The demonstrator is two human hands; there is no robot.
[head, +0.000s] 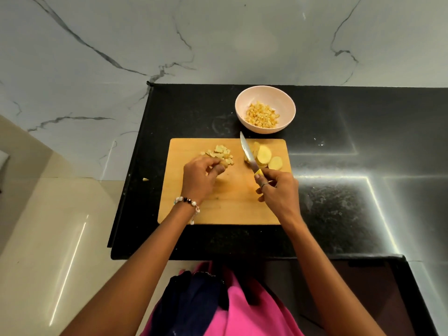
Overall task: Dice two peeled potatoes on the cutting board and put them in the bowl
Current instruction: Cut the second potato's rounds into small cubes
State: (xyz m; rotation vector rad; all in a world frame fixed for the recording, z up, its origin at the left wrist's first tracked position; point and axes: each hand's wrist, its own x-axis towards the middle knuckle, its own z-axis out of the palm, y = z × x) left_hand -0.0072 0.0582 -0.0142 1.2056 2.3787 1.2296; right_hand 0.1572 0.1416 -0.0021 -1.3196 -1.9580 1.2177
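Note:
A wooden cutting board (225,204) lies on the black counter. A small heap of diced potato (221,152) sits on its far left part, and my left hand (199,179) curls its fingers round some of those pieces at the heap's near edge. My right hand (276,190) grips the yellow handle of a knife (247,153), whose blade points away, tip up, beside several round potato slices (264,156) on the board's far right. Beyond the board stands a pink bowl (244,103) holding diced potato (261,115).
The black stone counter (339,190) ends at its left edge close to the board. One stray potato piece (145,179) lies on the pale floor tile just past that edge. A marble wall rises behind the counter.

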